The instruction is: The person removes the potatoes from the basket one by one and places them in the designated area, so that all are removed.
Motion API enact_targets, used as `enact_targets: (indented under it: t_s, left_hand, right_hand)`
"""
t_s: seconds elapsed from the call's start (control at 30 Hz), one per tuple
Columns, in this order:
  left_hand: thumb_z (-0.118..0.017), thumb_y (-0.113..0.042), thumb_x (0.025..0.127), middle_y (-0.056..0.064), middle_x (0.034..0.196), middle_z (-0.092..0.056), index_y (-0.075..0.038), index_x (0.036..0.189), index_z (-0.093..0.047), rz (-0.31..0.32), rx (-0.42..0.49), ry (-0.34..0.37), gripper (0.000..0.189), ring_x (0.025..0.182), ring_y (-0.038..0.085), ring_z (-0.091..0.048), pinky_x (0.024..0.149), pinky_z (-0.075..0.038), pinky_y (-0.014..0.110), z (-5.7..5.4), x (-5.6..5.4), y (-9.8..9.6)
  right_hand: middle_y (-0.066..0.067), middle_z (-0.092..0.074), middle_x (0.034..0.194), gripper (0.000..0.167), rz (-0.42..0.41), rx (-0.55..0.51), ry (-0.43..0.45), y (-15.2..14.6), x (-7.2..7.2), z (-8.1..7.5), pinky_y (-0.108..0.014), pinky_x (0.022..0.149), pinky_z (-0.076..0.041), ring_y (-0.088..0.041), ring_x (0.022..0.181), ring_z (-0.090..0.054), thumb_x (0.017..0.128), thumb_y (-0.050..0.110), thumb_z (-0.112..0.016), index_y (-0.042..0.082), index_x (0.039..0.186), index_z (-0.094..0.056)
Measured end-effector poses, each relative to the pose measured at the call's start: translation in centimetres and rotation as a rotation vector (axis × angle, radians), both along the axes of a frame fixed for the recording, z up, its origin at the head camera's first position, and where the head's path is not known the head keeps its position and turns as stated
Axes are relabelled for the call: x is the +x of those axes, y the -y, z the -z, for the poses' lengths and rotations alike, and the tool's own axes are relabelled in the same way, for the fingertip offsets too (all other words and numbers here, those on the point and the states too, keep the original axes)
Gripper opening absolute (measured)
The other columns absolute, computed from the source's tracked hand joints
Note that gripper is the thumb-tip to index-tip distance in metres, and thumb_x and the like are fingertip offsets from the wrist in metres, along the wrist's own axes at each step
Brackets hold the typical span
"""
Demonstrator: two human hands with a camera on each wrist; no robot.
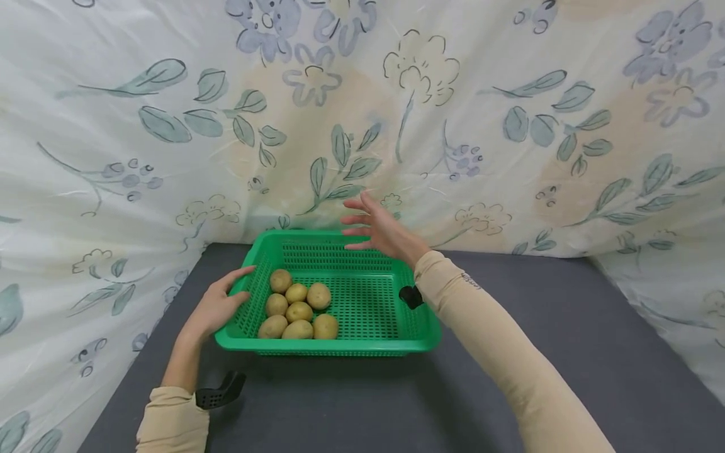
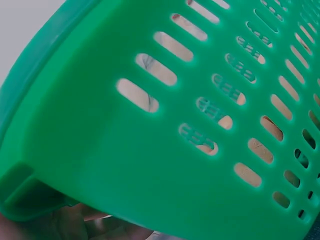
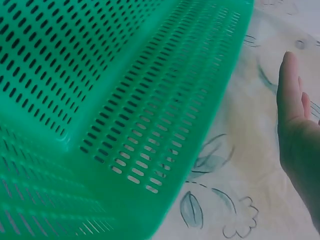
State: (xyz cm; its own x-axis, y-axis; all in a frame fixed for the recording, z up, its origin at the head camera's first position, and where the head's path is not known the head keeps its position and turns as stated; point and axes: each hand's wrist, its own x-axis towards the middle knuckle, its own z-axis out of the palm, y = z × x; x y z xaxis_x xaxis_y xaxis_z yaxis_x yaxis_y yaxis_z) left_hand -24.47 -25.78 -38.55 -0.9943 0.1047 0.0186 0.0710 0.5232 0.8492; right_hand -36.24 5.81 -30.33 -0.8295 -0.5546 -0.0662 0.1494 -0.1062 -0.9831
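A green perforated plastic basket (image 1: 362, 345) stands on a dark tabletop, with several potatoes (image 1: 299, 311) grouped in its left half. My left hand (image 1: 218, 303) is at the basket's left rim, thumb and index finger spread apart and reaching over it. In the left wrist view the basket's wall (image 2: 100, 150) fills most of the picture and partly hides the fingers at the bottom left. Raised above the basket's back right part, my right hand (image 1: 385, 228) has its fingers spread and holds nothing. In the right wrist view this hand (image 3: 297, 130) is apart from the basket's rim.
Floral fabric (image 1: 351, 126) hangs behind and along the sides of the dark tabletop (image 1: 510, 314). A black wrist device (image 1: 221, 391) is worn at the left cuff, another black piece (image 1: 411, 297) at the right.
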Motion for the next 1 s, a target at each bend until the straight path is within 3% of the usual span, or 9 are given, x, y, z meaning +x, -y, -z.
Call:
enact_targets:
  t_s: [0.2,0.3,0.37,0.47,0.6,0.73,0.83,1.0]
  left_hand:
    - [-0.044,-0.007,0.099,0.03,0.147,-0.024,-0.01,0.152,-0.027,0.0,0.014,-0.001,0.056,0.064,0.021,-0.053,0.062,-0.048,0.037,0.0,0.1,0.0]
    - [-0.044,-0.008,0.099,0.03,0.147,-0.025,-0.011,0.152,-0.027,-0.004,0.019,0.008,0.056,0.073,0.026,-0.056,0.063,-0.049,0.037,0.0,0.1,-0.2]
    - [-0.045,-0.008,0.099,0.03,0.148,-0.023,-0.01,0.152,-0.027,-0.004,0.025,0.012,0.056,0.088,0.03,-0.057,0.064,-0.05,0.037,0.1,0.1,-0.3]
    - [-0.045,-0.008,0.099,0.029,0.149,-0.022,-0.011,0.152,-0.027,-0.005,0.034,0.014,0.056,0.092,0.031,-0.057,0.064,-0.05,0.037,0.1,0.0,-0.2]
    - [-0.044,-0.007,0.099,0.028,0.15,-0.021,-0.012,0.152,-0.028,-0.012,0.026,0.004,0.056,0.068,0.023,-0.055,0.063,-0.048,0.037,0.2,-0.1,0.1]
    - [-0.044,-0.007,0.098,0.027,0.151,-0.02,-0.013,0.151,-0.029,-0.018,0.013,0.004,0.056,0.05,0.015,-0.042,0.063,-0.046,0.037,0.2,0.0,0.2]
    - [-0.044,-0.007,0.098,0.027,0.151,-0.02,-0.013,0.151,-0.03,-0.022,0.006,0.0,0.056,0.045,0.014,-0.035,0.061,-0.045,0.038,0.2,0.1,0.2]
    - [-0.044,-0.007,0.098,0.026,0.151,-0.021,-0.012,0.151,-0.03,-0.013,-0.015,-0.017,0.055,0.05,0.014,-0.035,0.063,-0.043,0.038,0.2,0.0,0.0]
  right_hand:
    - [-0.027,-0.034,0.141,0.064,-0.053,0.049,0.009,1.1,-1.0,1.7,-0.061,0.097,-0.037,-0.047,0.129,-0.033,0.103,0.05,-0.024,0.008,0.15,-0.027]
    - [-0.027,-0.034,0.141,0.066,-0.072,0.072,0.038,1.6,-1.6,2.8,-0.061,0.097,-0.037,-0.047,0.13,-0.032,0.102,0.052,-0.023,0.008,0.15,-0.028]
    - [-0.026,-0.036,0.141,0.067,-0.078,0.1,0.059,1.9,-2.0,3.4,-0.059,0.096,-0.039,-0.046,0.129,-0.033,0.101,0.054,-0.023,0.009,0.15,-0.029]
    - [-0.025,-0.037,0.141,0.065,-0.096,0.141,0.078,2.2,-2.4,4.3,-0.059,0.095,-0.039,-0.045,0.128,-0.035,0.101,0.054,-0.023,0.011,0.149,-0.032]
    - [-0.026,-0.035,0.141,0.064,-0.122,0.17,0.093,2.5,-3.0,5.4,-0.061,0.098,-0.036,-0.046,0.128,-0.035,0.101,0.055,-0.025,0.011,0.148,-0.034]
    - [-0.025,-0.039,0.138,0.065,-0.123,0.213,0.106,2.7,-3.2,6.3,-0.06,0.097,-0.037,-0.045,0.126,-0.038,0.1,0.055,-0.027,0.011,0.147,-0.036]
    - [-0.021,-0.042,0.137,0.062,-0.132,0.253,0.106,3.2,-3.1,6.8,-0.057,0.095,-0.041,-0.042,0.126,-0.04,0.101,0.053,-0.027,0.012,0.145,-0.038]
    - [-0.02,-0.039,0.142,0.058,-0.179,0.333,0.103,3.5,-2.9,7.7,-0.052,0.09,-0.047,-0.04,0.126,-0.041,0.102,0.05,-0.028,0.012,0.144,-0.04]
